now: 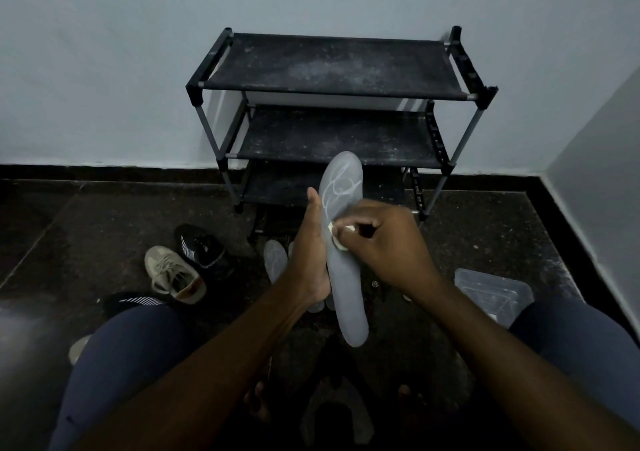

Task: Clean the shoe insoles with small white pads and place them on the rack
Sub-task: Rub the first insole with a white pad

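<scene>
Head view looks down, close; faces rack [332,69].

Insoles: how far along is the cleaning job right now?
Done: no insole shows on the rack shelves. In hand: the left hand holds a grey insole, the right hand pinches a white pad against it. Left: floor insoles, then racking.

1. Long grey foam insole [347,288], white looping print at its toe, stands nearly upright, toe up.
2. Small white pad [336,235] touches its middle.
3. Dusty black three-tier rack [332,66] stands against the wall [104,69].
</scene>
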Available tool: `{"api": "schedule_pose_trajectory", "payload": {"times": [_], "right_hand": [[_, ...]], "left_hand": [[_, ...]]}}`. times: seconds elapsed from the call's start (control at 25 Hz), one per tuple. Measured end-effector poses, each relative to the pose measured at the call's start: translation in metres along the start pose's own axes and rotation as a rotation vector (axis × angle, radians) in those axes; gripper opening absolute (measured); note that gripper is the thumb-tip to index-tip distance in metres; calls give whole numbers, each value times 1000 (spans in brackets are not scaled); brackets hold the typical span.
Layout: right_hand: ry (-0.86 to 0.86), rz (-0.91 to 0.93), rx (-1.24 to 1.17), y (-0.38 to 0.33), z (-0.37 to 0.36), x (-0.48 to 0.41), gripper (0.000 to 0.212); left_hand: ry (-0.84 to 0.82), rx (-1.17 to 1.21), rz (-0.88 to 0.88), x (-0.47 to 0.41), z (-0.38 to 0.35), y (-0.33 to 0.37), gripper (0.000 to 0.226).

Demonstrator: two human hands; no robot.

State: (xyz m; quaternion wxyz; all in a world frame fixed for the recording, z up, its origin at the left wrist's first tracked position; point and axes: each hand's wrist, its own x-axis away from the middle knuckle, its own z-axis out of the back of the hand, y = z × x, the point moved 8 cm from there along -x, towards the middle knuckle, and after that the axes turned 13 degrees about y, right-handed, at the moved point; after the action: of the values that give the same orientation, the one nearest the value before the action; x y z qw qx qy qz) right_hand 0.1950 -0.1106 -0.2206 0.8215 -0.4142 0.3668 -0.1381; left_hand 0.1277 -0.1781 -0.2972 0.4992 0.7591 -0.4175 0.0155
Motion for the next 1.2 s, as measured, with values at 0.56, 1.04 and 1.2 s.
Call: {"api": "schedule_pose_trajectory", "payload": {"times": [0.56,1.04,1.2], "right_hand": [[16,15,35,-5,-6,3,12],[-84,48,85,-8,-18,17,11],[30,-19,124,6,-6,3,10]], "left_hand": [[13,7,-7,-1,-2,0,80],[12,-12,49,-11,12,5,101],[-1,16,1,-10,7,2,86]]}}
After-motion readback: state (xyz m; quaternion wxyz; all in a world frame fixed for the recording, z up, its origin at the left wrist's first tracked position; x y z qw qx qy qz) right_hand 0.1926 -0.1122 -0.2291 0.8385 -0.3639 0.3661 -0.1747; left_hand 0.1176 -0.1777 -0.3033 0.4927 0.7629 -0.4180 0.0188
